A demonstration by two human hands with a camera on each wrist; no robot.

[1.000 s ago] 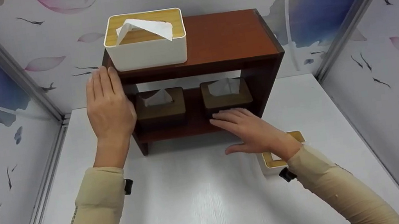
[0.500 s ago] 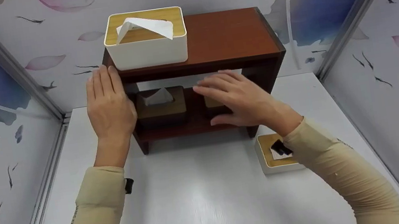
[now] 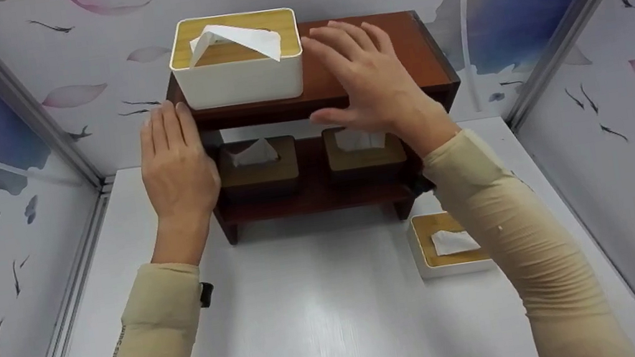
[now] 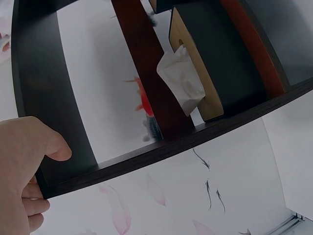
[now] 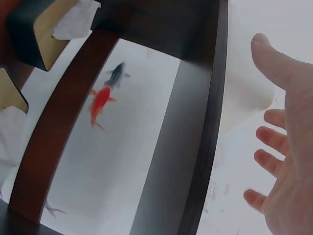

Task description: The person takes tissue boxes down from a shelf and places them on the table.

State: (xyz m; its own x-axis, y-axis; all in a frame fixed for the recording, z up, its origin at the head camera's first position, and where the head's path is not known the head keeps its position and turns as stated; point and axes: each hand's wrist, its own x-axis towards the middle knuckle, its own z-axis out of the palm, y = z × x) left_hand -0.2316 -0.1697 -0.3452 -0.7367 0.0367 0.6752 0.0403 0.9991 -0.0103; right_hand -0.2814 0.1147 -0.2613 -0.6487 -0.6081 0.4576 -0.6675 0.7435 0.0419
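My left hand [image 3: 176, 162] holds the upper left corner of a dark red-brown wooden shelf [image 3: 409, 57]. In the left wrist view its thumb lies inside the frame, and the fingers are on the outer side. A white tissue box [image 3: 240, 84] with a bamboo lid stands on the shelf's top at the left, a tissue poking out. My right hand [image 3: 369, 82] hovers by the box's right side, thumb and fingers apart, holding nothing. The right wrist view shows it beyond the shelf's top edge, with part of the white box [image 5: 252, 95] near the fingertips.
Two dark tissue boxes with wooden lids, one left [image 3: 260, 174] and one right [image 3: 365, 159], sit on the lower board. Another white tissue box [image 3: 454, 268] lies on the white table [image 3: 315, 330], partly behind my right sleeve. Printed panels [image 3: 626, 94] enclose the table.
My right hand has risen from in front of the right dark tissue box to above the shelf's top, beside the upper white box. My left hand stays in place.
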